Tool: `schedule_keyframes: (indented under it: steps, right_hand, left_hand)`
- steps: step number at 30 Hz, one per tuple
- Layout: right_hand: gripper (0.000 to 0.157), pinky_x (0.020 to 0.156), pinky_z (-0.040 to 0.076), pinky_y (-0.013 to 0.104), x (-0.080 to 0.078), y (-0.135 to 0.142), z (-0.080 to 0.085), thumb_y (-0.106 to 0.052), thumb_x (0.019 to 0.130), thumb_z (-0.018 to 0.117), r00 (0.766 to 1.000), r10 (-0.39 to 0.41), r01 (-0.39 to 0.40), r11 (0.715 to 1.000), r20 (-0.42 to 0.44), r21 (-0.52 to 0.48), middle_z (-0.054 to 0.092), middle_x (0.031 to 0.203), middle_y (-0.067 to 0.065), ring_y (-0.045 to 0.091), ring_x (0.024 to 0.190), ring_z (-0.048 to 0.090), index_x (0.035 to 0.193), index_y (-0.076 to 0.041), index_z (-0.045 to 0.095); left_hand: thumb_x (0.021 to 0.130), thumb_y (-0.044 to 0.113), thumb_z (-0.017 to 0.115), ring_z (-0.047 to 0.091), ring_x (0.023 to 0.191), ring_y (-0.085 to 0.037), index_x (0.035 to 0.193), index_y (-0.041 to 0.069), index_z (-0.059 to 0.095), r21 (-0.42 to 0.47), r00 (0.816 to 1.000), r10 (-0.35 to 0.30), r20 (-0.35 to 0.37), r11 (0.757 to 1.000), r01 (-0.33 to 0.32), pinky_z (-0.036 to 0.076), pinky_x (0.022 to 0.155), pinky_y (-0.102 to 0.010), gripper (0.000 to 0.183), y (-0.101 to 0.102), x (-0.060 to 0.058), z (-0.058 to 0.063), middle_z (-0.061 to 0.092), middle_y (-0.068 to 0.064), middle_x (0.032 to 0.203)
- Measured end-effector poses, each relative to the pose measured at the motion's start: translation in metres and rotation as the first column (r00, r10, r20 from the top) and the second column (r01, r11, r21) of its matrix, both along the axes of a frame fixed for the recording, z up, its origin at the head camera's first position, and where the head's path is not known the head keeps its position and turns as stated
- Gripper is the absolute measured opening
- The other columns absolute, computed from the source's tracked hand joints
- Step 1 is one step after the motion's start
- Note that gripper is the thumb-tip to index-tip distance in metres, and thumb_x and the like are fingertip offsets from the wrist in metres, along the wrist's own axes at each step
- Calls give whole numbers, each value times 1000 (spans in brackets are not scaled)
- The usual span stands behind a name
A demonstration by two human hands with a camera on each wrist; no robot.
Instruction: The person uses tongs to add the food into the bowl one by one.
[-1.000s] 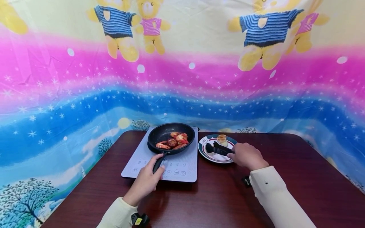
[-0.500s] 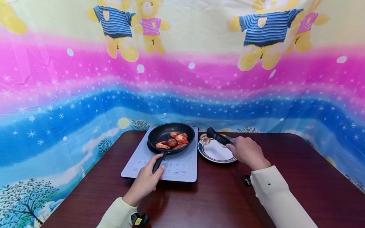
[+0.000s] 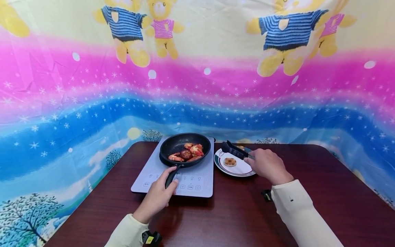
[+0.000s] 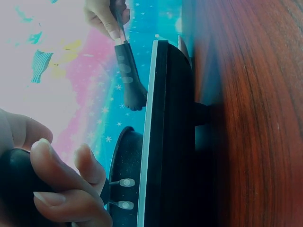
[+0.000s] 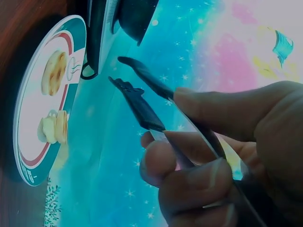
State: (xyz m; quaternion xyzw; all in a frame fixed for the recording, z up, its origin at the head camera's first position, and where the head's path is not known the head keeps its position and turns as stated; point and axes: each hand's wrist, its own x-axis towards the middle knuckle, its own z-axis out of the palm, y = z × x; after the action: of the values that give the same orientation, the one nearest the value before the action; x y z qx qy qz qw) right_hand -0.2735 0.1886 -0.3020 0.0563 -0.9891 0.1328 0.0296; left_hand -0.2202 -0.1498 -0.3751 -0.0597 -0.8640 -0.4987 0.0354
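Observation:
My left hand [image 3: 158, 195] grips the handle [image 3: 171, 176] of a black frying pan [image 3: 169, 142] standing on a white induction cooktop [image 3: 145, 178]. Shrimp [image 3: 176, 157] and a scored brown mushroom [image 3: 186, 155] lie in the pan with other reddish pieces. Over the plate [image 3: 243, 169] on the right, my right hand [image 3: 270, 166] holds black-tipped tongs [image 5: 144, 101], whose tips stand apart with nothing between them. One round browned piece, like a seared scallop [image 3: 229, 162], lies flat on the plate. Behind the tongs are more pale, browned pieces [image 5: 54, 127], partly hidden in the head view.
The cooktop and plate stand side by side at the back of a dark reddish wooden table [image 3: 222, 219]. A printed cloth [image 3: 197, 85] with bears and snowflakes hangs behind and around the table.
The tongs lifted from the plate's front left to its back, carrying a pale piece near the left rim, then released it. A browned round piece now lies there. The left hand stayed put.

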Motion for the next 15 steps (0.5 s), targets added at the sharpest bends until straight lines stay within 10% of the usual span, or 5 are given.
schedule_keyframes:
  steps: [5,15]
  right_hand:
    - [57,75,51,51,-3,5,-3,-41,94,59,999,-11,9,1000,49,24,58,124,25,37,102,59,133,0,56]
    - [58,83,47,59,-11,21,-11,-38,91,65,990,7,-8,1000,144,12,50,134,28,46,117,50,136,-2,54]
  left_hand:
    - [98,29,54,41,39,-16,145,26,39,0,1000,0,0,1000,0,44,41,-34,49,0,0,0,57,-5,71]
    - [97,29,55,42,39,-16,144,27,40,-3,1000,8,-4,1000,-8,44,41,-34,49,1,0,0,57,-5,71]
